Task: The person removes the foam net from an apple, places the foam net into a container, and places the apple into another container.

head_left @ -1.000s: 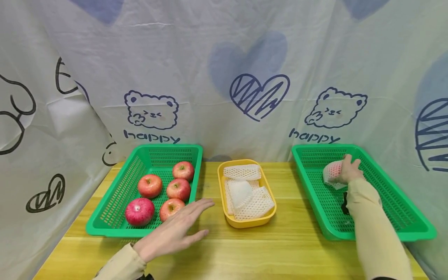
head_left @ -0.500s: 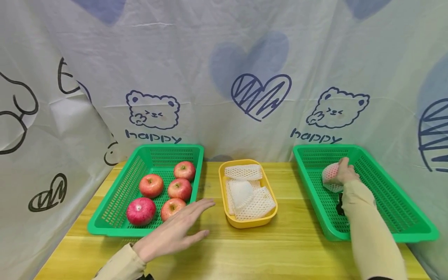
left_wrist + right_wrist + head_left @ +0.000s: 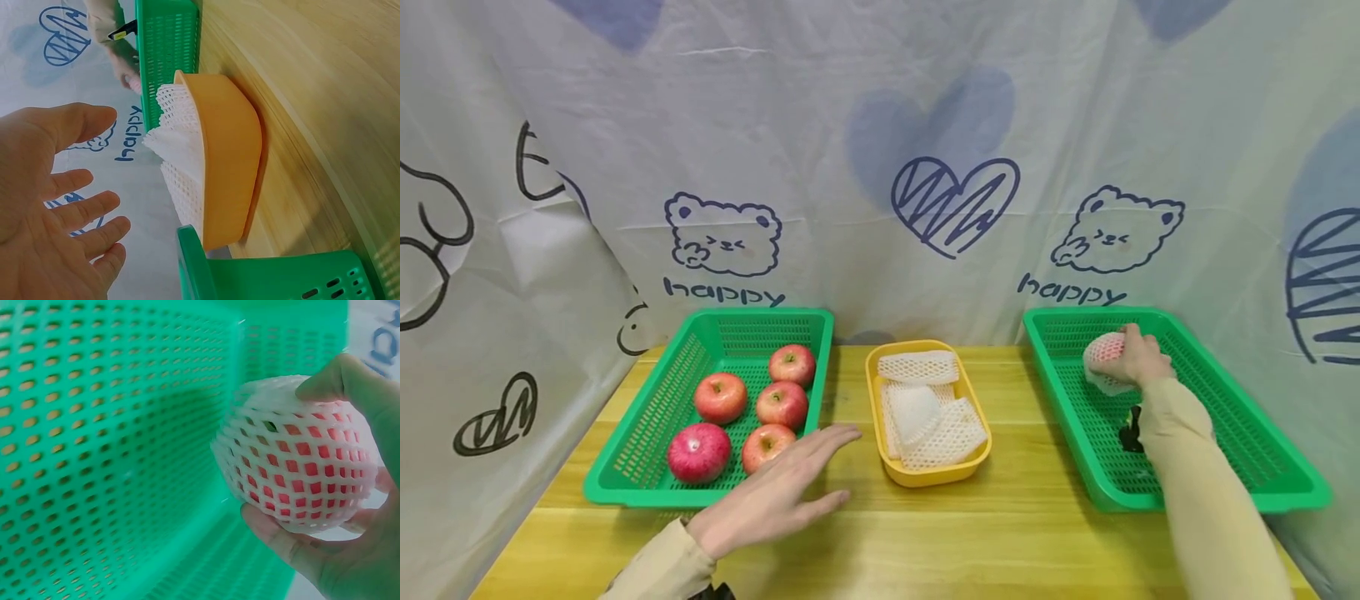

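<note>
My right hand [image 3: 1142, 358] grips an apple [image 3: 306, 469] wrapped in a white foam net, inside the right green basket [image 3: 1090, 475]. In the right wrist view, thumb and fingers curl round the netted apple, with the basket's perforated wall close by. My left hand [image 3: 775, 496] hangs with straight fingers over the front right corner of the left green basket [image 3: 625, 496], holding nothing. That basket bears several red apples [image 3: 721, 398] and a darker pink round fruit [image 3: 699, 453]. The left wrist view shows the left palm with its fingers spread apart.
Between the green baskets stands a small yellow basket [image 3: 936, 477] with several white foam nets [image 3: 943, 435] in it. All stand on a wooden table [image 3: 925, 542]. A printed curtain [image 3: 850, 167] hangs right behind them.
My right hand and the netted apple have shifted slightly within the right basket, rising a little in the head view. The left hand has stayed in place.
</note>
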A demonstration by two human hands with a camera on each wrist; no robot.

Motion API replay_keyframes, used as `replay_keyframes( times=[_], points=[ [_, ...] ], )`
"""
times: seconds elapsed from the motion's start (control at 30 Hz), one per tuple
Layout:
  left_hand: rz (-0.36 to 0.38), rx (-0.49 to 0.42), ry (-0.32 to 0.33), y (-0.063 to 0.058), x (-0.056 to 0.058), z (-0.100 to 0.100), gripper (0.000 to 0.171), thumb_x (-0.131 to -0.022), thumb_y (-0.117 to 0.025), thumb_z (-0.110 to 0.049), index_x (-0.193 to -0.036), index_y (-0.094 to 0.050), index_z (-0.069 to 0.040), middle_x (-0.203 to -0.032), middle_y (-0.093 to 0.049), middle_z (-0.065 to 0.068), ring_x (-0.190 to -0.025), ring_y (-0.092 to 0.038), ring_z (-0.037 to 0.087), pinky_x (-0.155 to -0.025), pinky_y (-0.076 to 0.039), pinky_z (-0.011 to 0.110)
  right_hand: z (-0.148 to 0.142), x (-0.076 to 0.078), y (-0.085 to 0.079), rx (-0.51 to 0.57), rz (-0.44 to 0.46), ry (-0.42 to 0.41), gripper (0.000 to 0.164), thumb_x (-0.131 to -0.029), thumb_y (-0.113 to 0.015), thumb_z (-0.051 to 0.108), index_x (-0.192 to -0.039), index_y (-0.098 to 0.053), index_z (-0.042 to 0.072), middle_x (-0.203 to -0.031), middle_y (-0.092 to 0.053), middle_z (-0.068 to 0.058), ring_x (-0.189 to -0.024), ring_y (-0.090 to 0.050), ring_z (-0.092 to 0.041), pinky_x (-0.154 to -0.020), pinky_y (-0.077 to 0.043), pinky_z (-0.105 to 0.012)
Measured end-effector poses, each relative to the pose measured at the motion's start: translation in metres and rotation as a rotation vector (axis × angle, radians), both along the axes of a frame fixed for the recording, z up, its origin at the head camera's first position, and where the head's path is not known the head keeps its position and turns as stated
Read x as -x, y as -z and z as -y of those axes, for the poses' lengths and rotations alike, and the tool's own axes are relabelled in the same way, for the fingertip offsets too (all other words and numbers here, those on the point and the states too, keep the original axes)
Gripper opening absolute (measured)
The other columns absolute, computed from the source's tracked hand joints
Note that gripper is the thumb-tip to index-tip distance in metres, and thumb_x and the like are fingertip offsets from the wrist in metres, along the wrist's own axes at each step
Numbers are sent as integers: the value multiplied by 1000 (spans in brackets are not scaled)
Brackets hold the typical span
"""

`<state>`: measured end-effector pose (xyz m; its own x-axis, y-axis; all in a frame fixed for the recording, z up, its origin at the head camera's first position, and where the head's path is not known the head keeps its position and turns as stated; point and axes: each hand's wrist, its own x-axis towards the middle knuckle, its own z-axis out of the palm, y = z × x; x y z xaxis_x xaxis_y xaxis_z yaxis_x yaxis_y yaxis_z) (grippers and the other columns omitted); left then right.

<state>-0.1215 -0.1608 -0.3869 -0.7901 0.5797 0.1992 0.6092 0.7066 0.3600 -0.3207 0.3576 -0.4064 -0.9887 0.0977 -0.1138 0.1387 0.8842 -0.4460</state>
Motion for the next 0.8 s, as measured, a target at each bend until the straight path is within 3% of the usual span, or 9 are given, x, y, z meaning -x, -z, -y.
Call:
replay_keyframes(
  times=[0.23, 0.53, 0.8],
  points=[
    [23, -9, 3, -1, 0, 0, 65, -98, -64, -36, -155, -37, -18, -157, -45, 4, -145, -44, 23, -116, -43, 46, 16, -2, -20, 28, -128, 2, 93, -86, -69, 37, -152, -17, -5, -137, -29, -44, -117, -37, -64, -90, -41, -74],
    [74, -62, -20, -4, 0, -3, 65, -98, -64, -37, -155, -36, -22, -157, -45, 0, -145, -44, 21, -117, -42, 47, 39, -20, -43, 133, -349, -29, 85, -89, -70, 30, -152, -24, -4, -138, -35, -41, -123, -38, -55, -99, -32, -73],
    [109, -120, -17, -5, 2, -9, 66, -98, -64, -37, -156, -34, -25, -158, -44, -3, -145, -44, 20, -117, -41, 46, 75, -38, -58, 238, -427, -80, 82, -87, -72, 25, -154, -28, 6, -143, -36, -35, -124, -44, -51, -97, -43, -71]
  ],
)
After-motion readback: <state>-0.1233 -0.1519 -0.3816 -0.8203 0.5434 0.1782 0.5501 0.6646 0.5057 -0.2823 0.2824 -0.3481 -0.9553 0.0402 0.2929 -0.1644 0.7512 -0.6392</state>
